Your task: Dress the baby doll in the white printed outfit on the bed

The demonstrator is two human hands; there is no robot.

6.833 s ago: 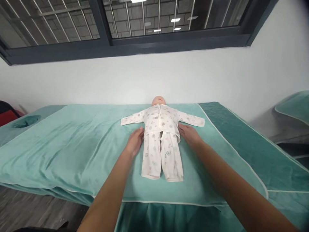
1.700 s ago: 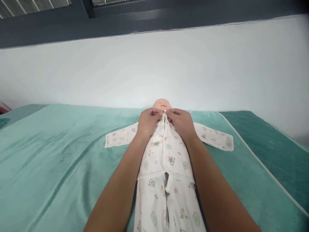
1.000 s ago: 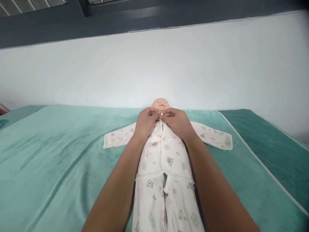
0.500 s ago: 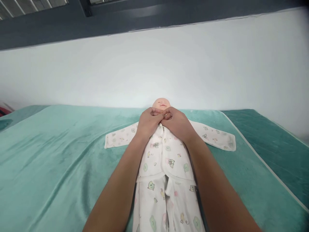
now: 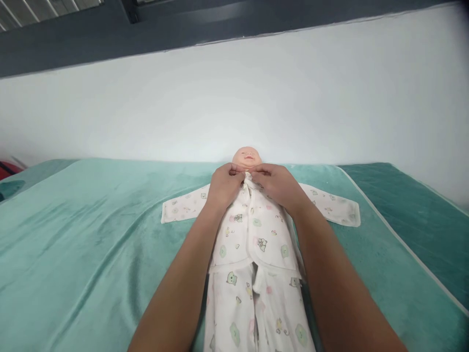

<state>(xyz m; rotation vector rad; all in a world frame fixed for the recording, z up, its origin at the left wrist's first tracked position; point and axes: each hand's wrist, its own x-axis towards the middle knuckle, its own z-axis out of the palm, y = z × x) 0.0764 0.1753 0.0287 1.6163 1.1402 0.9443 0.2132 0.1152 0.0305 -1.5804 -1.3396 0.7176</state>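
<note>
A baby doll lies on its back with its head toward the wall. It wears a white printed baby shirt, sleeves spread out to both sides, and matching baby trousers. At the neck opening, my left hand pinches the shirt's collar on the left side. Across from it, my right hand has its fingers closed on the collar's right side. A small gap with a bit of white cloth shows between the two hands. The fingertips partly hide the collar edge.
Under the doll spreads a light green blanket, with a darker green cover beyond its pale edging on the right. A white wall rises right behind the doll's head. A red object shows at the far left.
My right hand has moved slightly right, away from my left hand, so the collar between them now shows. My left hand stays at the neck.
</note>
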